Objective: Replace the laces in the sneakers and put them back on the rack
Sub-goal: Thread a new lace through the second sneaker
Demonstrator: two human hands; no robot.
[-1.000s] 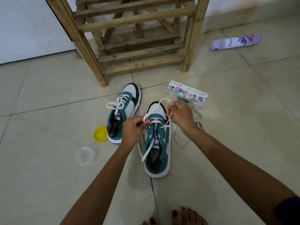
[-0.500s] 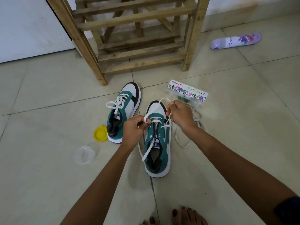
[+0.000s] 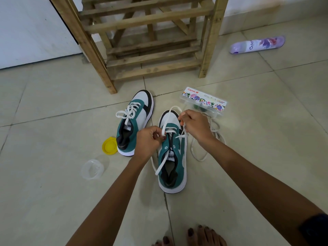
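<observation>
Tiled floor (image 3: 44, 201), seen from the head camera. Far left: white wall panel, with open tile running wide below it. Low left lay one clear plastic cup (image 3: 92, 169) on its side, and just right of it one yellow lid (image 3: 109, 146), its right edge touching the heel of the left sneaker.

Sneakers counted: two, teal, white and black, toes pointing toward the rack. Left sneaker (image 3: 134, 121) was fully laced with a tied bow and stood just in front of the rack's left front leg. Wooden rack (image 3: 150, 55) stood at top centre, its slatted shelves bare.

Left hand (image 3: 148, 142) was curled, pinching the white lace (image 3: 164, 158) at the upper eyelets of the right sneaker (image 3: 173, 157). That sneaker sat centre, only partly laced, one lace end trailing over its opening. Right hand (image 3: 195, 126) was closed too, pinching the lace's other run above the toe, a loop rising from the fingers.

Right of that hand: one loose white lace (image 3: 201, 153) coiled on the floor, and one clear paint box (image 3: 205, 103) with a flowered label, near the sneaker's toe. Far top right lay one purple spray can (image 3: 257, 44), well apart. Broad open tile at right. Bare toes (image 3: 204, 235) at the bottom edge.
</observation>
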